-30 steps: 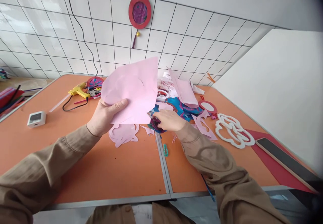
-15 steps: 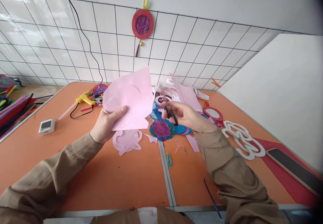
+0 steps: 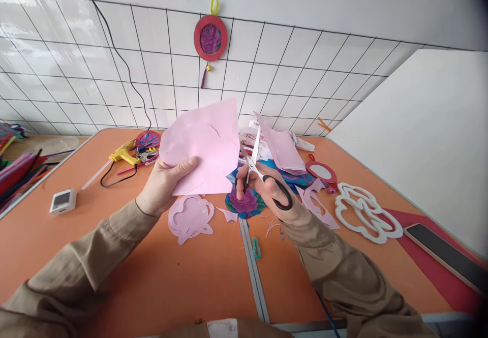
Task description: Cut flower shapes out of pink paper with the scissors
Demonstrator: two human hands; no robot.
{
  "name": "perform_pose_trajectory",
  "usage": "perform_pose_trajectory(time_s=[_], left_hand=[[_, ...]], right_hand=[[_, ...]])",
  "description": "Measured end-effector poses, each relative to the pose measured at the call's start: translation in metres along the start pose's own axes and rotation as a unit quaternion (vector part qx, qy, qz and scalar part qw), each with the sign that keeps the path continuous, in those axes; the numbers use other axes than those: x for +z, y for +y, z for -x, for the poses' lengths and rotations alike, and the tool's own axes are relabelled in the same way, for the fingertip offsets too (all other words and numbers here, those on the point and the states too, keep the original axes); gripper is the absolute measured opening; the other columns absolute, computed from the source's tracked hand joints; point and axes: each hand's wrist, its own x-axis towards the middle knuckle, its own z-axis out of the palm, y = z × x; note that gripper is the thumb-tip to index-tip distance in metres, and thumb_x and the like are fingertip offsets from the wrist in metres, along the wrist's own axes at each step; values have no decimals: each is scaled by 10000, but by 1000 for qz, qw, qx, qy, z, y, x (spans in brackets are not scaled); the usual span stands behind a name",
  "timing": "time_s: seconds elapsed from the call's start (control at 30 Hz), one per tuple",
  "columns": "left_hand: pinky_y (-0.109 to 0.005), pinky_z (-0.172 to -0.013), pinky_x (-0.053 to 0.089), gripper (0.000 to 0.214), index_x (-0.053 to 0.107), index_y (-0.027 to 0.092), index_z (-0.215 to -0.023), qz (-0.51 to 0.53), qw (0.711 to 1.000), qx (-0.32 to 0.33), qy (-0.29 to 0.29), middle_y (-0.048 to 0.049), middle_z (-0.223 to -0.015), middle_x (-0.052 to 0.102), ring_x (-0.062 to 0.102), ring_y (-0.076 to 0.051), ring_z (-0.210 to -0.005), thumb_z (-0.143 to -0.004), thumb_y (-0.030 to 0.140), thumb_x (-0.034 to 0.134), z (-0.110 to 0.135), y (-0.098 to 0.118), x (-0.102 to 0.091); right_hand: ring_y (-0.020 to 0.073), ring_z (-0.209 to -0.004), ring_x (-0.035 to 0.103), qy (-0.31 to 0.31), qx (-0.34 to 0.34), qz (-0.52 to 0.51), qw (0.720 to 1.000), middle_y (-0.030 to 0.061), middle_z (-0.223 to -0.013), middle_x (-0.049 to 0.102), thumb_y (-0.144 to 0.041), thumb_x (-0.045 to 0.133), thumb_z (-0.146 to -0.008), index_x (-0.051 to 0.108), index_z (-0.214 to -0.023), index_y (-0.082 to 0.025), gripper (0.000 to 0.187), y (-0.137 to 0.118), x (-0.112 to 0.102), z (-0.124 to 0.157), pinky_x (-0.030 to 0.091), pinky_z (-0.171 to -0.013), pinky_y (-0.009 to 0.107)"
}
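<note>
Head view: we hold a pink sheet [image 3: 202, 147] raised above the orange table [image 3: 152, 282], its broad face toward us, its peaked corner pointing up at the right and its lower edge nearly level; we cannot tell which of its sides is longer. A pair of scissors [image 3: 252, 166] has its blades parted and its tips pointing up toward the tiled wall [image 3: 183, 94], the long axis sloping down to the right into the black handles. Our left arm [image 3: 87, 251] reaches in from the lower left, and the left hand [image 3: 163, 180] grasps the sheet, thumb flat on the front, fingers mostly hidden behind. Our right arm [image 3: 339, 262] angles in from the lower right, and the right hand [image 3: 275, 191] grips the scissors by the handles, fingers curled. The sheet spreads up and rightward from the left hand; the blades rise above the right hand, just beside the sheet's right edge. Pink cutouts [image 3: 190, 216] and flowered cloth [image 3: 246, 205] lie on the table.
</note>
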Motion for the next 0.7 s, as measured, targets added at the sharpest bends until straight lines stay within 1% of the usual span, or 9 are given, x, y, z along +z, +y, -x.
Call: perform_pose_trajectory(time_s=[0.07,0.2,0.3,0.4,0.47,0.57,0.7], left_hand=[[-402,-756,649,585,660,217,-1265,3,1000,-2,4,-106,-1071,771,741,-327,-953,-718,317,842,-1,-4,2],[-389,-744,649,555,691,193,-1211,29,999,-16,34,-110,-1021,779,746,-320,-926,-699,329,855,3,-14,3],[-390,-722,650,498,722,174,-1123,27,998,-33,50,-109,-975,783,750,-322,-891,-676,338,869,6,-19,1],[-382,-692,651,440,738,157,-1040,27,996,-57,58,-108,-953,784,753,-319,-857,-662,335,876,6,-22,0],[-381,-682,651,461,736,157,-1058,30,995,-61,70,-103,-943,785,753,-319,-847,-654,330,878,6,-23,0],[-400,-694,649,549,711,172,-1164,19,994,-61,88,-91,-933,786,751,-330,-857,-664,335,866,6,-26,-2],[-402,-726,646,575,687,193,-1231,6,994,-57,89,-79,-945,786,750,-328,-885,-696,329,848,7,-30,-2]], right_hand=[[192,-649,617,23,10,7,1000,33,-751,623,-668,565,-868,591,-1010,-200,490,0,4,2,503,-628,355],[150,-554,600,57,46,24,997,3,-681,584,-682,612,-829,591,-963,-186,514,2,10,6,489,-540,299],[139,-539,602,55,52,26,997,-2,-666,568,-678,626,-822,590,-945,-177,517,4,11,8,463,-502,267],[144,-540,607,44,53,16,997,-4,-662,561,-670,636,-819,581,-950,-180,510,6,11,10,452,-481,257],[147,-538,608,49,58,17,997,-3,-663,559,-672,641,-814,579,-954,-176,519,6,11,10,458,-478,262],[147,-523,601,55,79,17,995,-6,-653,556,-698,653,-786,576,-938,-172,553,7,14,9,469,-473,267],[141,-494,567,60,100,5,993,-10,-599,559,-730,666,-748,558,-911,-176,588,8,20,8,442,-454,260]])
